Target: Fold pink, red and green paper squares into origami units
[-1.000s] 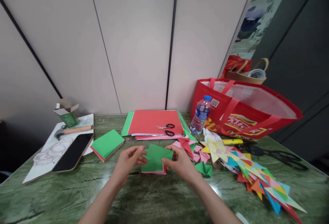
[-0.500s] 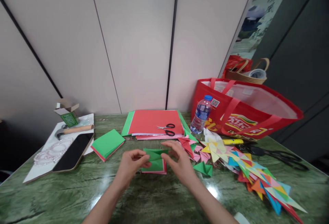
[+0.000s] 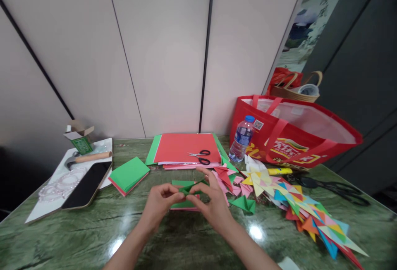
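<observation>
Folded green paper (image 3: pixel 185 189), lower centre of the frame, is clamped in the grip of left hand (image 3: pixel 159 204) and right hand (image 3: pixel 214 204), seemingly to steady its crease.

- At six o'clock, the folded green paper (image 3: pixel 186 189) is partly hidden by the left hand (image 3: pixel 159 204) and right hand (image 3: pixel 213 207).
- The paper stack (image 3: pixel 182 207) beneath is partly covered.
- At five o'clock, a white object (image 3: pixel 288 264) is cut off by the bottom edge.
- At three o'clock, the red shopping bag (image 3: pixel 287 148) is partly hidden by the water bottle (image 3: pixel 242 139).
- At nine o'clock, the green carton's (image 3: pixel 82 145) print cannot be read.
</observation>
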A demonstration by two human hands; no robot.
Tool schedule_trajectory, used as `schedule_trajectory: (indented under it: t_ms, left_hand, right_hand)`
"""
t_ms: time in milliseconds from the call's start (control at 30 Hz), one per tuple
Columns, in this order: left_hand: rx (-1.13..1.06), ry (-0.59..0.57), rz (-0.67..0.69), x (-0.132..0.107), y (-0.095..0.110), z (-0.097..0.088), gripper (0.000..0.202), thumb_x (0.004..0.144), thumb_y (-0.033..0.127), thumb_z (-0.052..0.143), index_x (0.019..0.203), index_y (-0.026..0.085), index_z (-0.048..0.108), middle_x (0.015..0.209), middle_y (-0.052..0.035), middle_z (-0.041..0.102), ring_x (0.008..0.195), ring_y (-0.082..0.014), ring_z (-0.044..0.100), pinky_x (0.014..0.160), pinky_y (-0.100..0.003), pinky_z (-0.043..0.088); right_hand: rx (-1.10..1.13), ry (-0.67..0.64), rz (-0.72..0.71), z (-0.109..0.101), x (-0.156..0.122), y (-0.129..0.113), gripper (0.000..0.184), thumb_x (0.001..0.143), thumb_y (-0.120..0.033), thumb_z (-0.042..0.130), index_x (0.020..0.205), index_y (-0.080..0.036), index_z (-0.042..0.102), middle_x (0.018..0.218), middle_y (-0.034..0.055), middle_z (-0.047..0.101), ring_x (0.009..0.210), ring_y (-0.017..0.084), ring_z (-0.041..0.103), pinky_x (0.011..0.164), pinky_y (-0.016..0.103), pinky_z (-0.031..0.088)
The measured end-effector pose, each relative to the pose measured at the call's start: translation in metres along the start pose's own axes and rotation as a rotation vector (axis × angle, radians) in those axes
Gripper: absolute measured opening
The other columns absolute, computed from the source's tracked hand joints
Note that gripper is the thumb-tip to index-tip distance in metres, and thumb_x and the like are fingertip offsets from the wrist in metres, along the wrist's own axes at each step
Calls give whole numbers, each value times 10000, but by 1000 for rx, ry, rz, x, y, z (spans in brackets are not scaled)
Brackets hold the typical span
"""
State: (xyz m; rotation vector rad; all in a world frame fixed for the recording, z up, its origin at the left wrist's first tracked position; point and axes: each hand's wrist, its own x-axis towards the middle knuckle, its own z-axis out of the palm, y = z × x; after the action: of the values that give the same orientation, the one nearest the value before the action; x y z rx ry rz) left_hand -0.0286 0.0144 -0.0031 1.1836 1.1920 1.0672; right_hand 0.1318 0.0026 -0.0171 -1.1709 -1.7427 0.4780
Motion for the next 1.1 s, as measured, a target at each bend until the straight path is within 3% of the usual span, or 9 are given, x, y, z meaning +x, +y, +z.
schedule_trajectory:
  t_ms: [133,300,567,733,867,933,1100]
  left_hand:
    - [-161,-13,-22,1,-1,1,235,556,290,715,552,143,532,561,27,591,595,-141,592,648,-275,494]
    - [-251,-80,-32,0,0,2,247,641,350,655,660,166,492,627,24,628,613,-151,613,631,-282,494]
    - [-229,-111,-51,1,-2,3,272,643,405,635,699,173,505,649,0,653,609,-174,629,620,-302,496]
    - [-163,-138,-8,1,-3,3,263,654,406,627,661,163,526,584,21,612,563,-154,601,601,-286,496]
    - [-125,-149,-12,1,-4,3,272,651,417,625,640,157,545,574,29,594,557,-145,585,599,-278,495]
    - [-115,-132,-20,2,-4,3,281,636,420,636,612,155,544,555,35,578,552,-141,576,601,-276,497]
    - [-202,-174,-50,0,-1,3,297,598,393,678,744,149,595,689,-19,648,660,-176,616,682,-307,495]
  right_hand:
    - [-51,22,6,2,0,2,31,695,-209,618,679,-220,642,1280,49,356,1224,274,256,970,444,243]
    - [-27,-38,49,6,-2,8,139,632,-112,627,716,-221,642,1290,62,345,1231,267,263,956,430,268]
    - [58,-29,129,5,-1,6,72,616,-265,698,644,-210,661,1217,82,416,1160,281,358,916,422,309]
    - [-3,24,125,2,0,5,185,551,-245,728,709,-214,637,1207,76,423,1141,277,371,906,399,316]
    - [67,10,150,1,1,3,200,544,-218,717,690,-194,582,907,42,560,870,216,530,750,315,401]
    - [102,-7,177,2,2,1,158,563,-216,701,646,-183,571,734,5,567,723,181,538,670,280,400]
    - [192,46,244,3,4,2,123,573,-225,687,616,-170,586,628,-17,586,630,155,519,595,246,376]
